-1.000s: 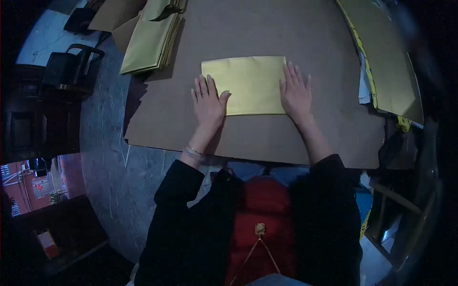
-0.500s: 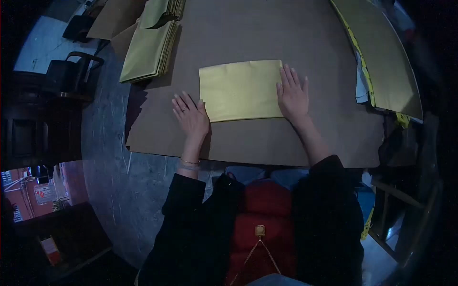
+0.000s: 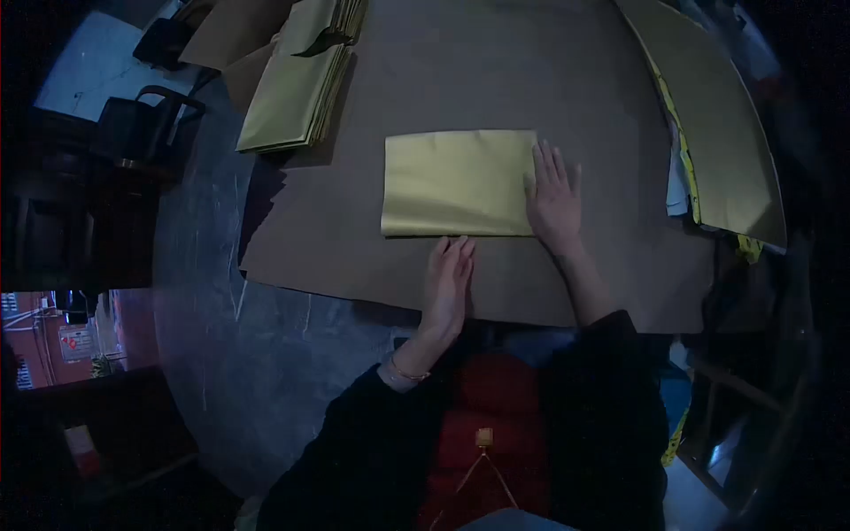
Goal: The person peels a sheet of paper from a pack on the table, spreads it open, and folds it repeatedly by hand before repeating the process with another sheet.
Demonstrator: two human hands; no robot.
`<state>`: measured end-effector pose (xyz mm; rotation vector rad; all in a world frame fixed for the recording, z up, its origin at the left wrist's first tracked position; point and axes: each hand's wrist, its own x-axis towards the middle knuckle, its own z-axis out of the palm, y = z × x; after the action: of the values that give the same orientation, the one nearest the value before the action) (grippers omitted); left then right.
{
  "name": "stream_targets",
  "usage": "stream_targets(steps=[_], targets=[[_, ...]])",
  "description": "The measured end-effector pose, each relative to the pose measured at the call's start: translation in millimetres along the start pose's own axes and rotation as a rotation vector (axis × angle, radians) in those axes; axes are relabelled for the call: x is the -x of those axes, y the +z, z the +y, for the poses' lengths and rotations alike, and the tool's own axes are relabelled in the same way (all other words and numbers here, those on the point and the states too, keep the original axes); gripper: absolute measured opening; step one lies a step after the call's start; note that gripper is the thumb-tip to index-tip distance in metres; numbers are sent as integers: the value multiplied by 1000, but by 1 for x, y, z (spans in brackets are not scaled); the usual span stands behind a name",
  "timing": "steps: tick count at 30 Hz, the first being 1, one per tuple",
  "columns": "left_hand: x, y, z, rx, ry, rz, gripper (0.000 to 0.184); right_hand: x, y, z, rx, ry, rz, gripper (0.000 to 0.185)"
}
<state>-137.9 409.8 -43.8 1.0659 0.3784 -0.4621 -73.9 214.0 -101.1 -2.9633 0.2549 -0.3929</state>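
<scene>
A gold-yellow folded paper sheet lies on the brown cardboard in front of me. My right hand rests along the sheet's right edge, fingers stretched out, the thumb over the paper. At the near edge, my left hand has its extended fingertips close to or touching the paper's lower border; its fingers lie near one another, with nothing seen in them. The near border looks slightly raised from the cardboard.
At the upper left lies a stack of similar folded yellow sheets. A larger golden sheet stack with a yellow printed edge is at the right. A dark chair stands on the floor at the left.
My left hand has moved from the sheet's left edge rightward and nearer me to its near edge. My right hand stays at the right edge. The whole scene sits slightly lower in view.
</scene>
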Motion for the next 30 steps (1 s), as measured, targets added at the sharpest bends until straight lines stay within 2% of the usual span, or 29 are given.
stream_targets(steps=[1, 3, 4, 8, 12, 14, 15, 17, 18, 20, 22, 24, 26, 29, 30], targets=[[-5, 3, -2, 9, 8, -7, 55, -1, -2, 0, -35, 22, -23, 50], [-17, 10, -4, 107, -95, -21, 41, 0, -4, 0, -10, 6, 12, 51], [-19, 16, -2, 121, -110, -44, 27, 0, -7, 0, -78, 22, 1, 51], [-44, 32, -20, 194, -112, 51, 22, 2, 0, 10, -207, 41, 16, 52], [-43, 32, 0, 175, 63, 58, 29, 4, -14, 11, -474, 63, 20, 50], [-41, 18, 14, -42, 329, 14, 30, 5, -20, 9, -569, 59, 30, 49], [-41, 11, 28, -40, 350, 35, 30, 5, -27, 7, -576, 87, 14, 49], [-38, -7, 65, -358, 674, 89, 24, 7, -27, 8, -591, 101, 9, 49], [-41, -24, 82, -503, 714, 87, 23, 7, -23, 10, -574, 90, 17, 48], [-43, -43, 131, -543, 655, 72, 24, 5, -23, 11, -526, 108, -12, 48], [-57, -54, 187, -458, 827, 90, 26, 7, -21, 11, -522, 83, 5, 49], [-75, -75, 241, -622, 889, 340, 29, 6, -30, 6, -511, 73, -3, 50], [-105, -96, 286, -479, 878, 290, 30, 3, -37, 2, -494, 69, -23, 50], [-155, -115, 326, -880, 1014, 520, 28, 6, -35, 3, -408, 73, -26, 49], [-173, -127, 335, -872, 1027, 510, 28, 6, -32, 4, -410, 56, -38, 49]])
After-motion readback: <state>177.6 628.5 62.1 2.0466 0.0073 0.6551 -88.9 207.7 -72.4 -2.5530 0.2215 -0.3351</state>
